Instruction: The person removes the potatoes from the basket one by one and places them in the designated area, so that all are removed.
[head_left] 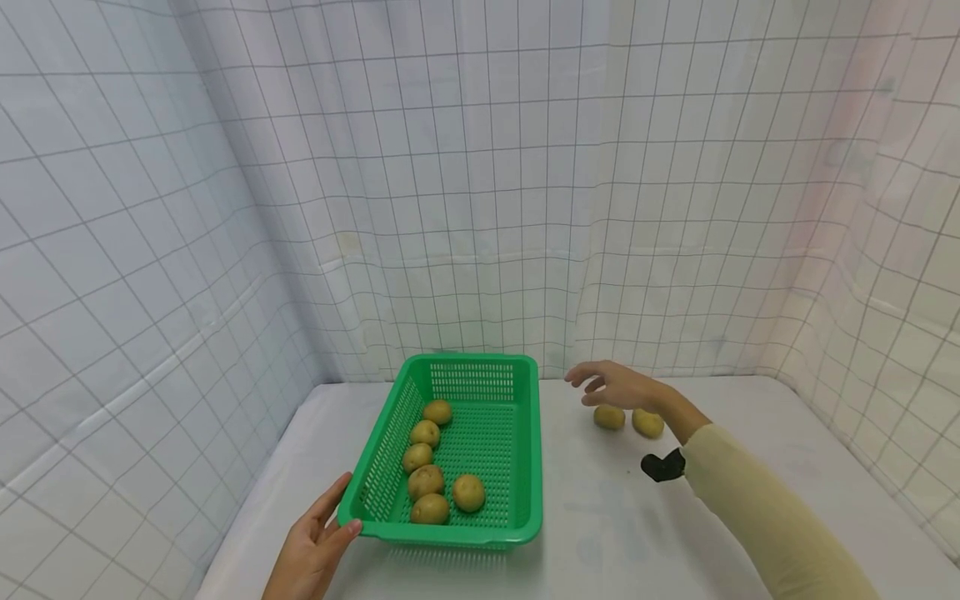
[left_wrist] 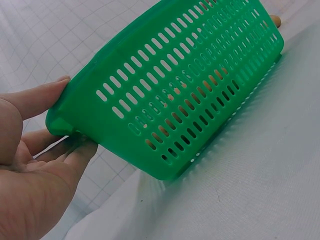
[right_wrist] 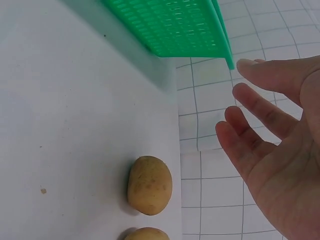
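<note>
Green basket [head_left: 536, 450]: one, on the left part of the surface [head_left: 592, 517], long sides running from near the far edge toward the near edge; whether its near end is raised cannot be told.
Potatoes in basket: six; five in a row [head_left: 417, 457] along the left wall, one [head_left: 468, 493] apart from the row, toward the near end.
Loose potatoes: two, the left one [head_left: 609, 418] and the right one [head_left: 647, 423], side by side near the far edge, right of the basket.
Left hand [head_left: 313, 546]: grasping the basket's near left corner, thumb on the rim, other fingers beneath.
Right hand [head_left: 624, 388]: released, fingers loosely bent and holding nothing, above the far edge between basket and loose potatoes.
Basket handling: judged light, thin-walled and slightly flexible; the potatoes probably make up most of the load and may roll. Best hold: the rim at both long sides, level.
Potato handling: judged firm, fairly dense, bruisable, not slippery if dry. Best hold: around the middle.
</note>
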